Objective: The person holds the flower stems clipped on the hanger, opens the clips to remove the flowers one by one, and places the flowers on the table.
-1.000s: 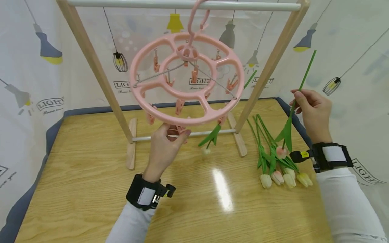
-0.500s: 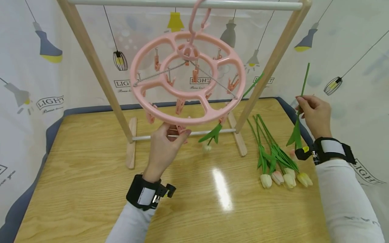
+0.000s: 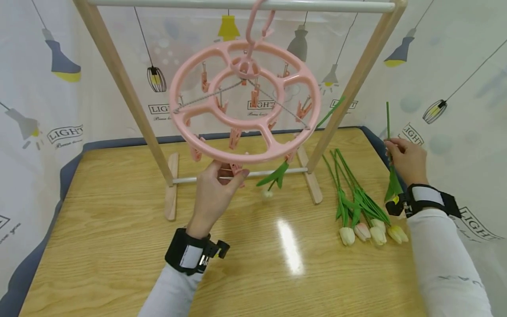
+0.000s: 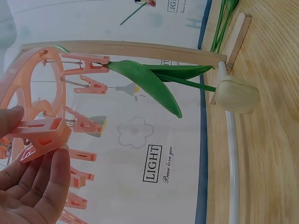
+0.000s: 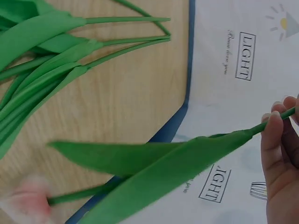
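A round pink clip hanger (image 3: 223, 155) hangs from a rack bar, with pink clothespins dangling below it. At its near rim my left hand (image 3: 214, 191) pinches one clothespin (image 4: 46, 135) between thumb and fingers; in the left wrist view no stem shows in this clip. Off to the right, my right hand (image 3: 409, 162) grips the stem of a pink artificial tulip (image 5: 173, 168), its bloom pointing down. A white tulip (image 4: 236, 94) hangs head down from another clothespin (image 4: 86, 64) on the hanger's right side.
The rack's wooden post (image 3: 352, 92) rises between hanger and right hand, on a wooden foot (image 3: 310, 185). Several tulips (image 3: 358, 202) lie on the table (image 3: 119, 246) at the right. A low white crossbar (image 3: 257, 174) spans the rack, and a patterned curtain (image 3: 115, 119) stands behind.
My right hand has come down with the pink tulip, whose stem top is lower and slightly further left. The left hand keeps its place on the clothespin.
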A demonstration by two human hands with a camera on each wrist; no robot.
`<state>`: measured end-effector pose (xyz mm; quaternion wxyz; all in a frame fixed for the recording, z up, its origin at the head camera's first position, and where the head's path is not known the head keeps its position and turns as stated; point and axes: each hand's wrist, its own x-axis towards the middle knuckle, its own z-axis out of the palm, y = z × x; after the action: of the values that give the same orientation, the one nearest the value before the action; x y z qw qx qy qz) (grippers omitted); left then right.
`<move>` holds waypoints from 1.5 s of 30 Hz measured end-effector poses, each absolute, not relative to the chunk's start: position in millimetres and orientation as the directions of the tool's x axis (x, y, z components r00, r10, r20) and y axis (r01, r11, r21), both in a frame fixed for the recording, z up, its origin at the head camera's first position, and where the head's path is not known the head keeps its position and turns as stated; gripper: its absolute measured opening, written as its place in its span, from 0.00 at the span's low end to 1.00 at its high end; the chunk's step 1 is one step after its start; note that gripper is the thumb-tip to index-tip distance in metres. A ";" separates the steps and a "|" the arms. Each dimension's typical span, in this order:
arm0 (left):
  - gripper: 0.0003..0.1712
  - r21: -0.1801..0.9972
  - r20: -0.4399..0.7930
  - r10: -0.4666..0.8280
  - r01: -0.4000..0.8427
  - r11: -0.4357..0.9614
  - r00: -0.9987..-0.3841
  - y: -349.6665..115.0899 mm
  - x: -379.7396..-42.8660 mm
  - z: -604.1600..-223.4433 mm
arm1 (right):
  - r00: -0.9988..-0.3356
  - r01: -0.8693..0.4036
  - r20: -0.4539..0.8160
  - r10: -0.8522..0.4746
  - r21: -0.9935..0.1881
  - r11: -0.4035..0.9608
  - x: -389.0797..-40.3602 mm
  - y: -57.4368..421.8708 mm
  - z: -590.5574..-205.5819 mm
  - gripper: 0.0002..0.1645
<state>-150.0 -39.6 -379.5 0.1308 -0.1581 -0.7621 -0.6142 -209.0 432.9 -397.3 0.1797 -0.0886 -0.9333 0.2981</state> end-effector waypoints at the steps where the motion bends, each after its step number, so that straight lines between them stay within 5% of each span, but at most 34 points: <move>1: 0.14 0.894 0.394 0.081 0.402 0.197 -0.915 -39.6 -150.0 -379.8 | -0.922 0.057 0.284 0.264 -0.573 0.817 -208.7 433.4 -399.4 0.24; 11: 0.15 0.894 0.397 0.075 0.404 0.194 -0.915 -39.6 -149.6 -379.4 | -0.947 0.025 0.270 0.172 -0.476 0.879 -207.0 432.2 -423.0 0.21; 29: 0.15 0.900 0.388 0.096 0.399 0.173 -0.917 -39.2 -148.4 -378.3 | -0.940 0.193 0.152 0.304 -0.500 0.844 -210.5 418.0 -455.7 0.24; 37: 0.14 0.894 0.397 0.164 0.421 0.156 -0.903 -40.0 -146.1 -378.4 | -0.970 0.202 0.044 0.238 -0.396 0.896 -214.0 413.7 -470.5 0.23; 45: 0.13 0.870 0.447 0.207 0.477 0.125 -0.870 -41.0 -144.6 -377.7 | -0.967 0.208 0.072 0.242 -0.321 0.924 -207.8 412.3 -480.1 0.22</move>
<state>-144.6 -41.0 -377.7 0.1088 -0.2304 -0.7420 -0.6201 -207.8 412.3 -480.1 0.0555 -0.1149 -0.9792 0.1575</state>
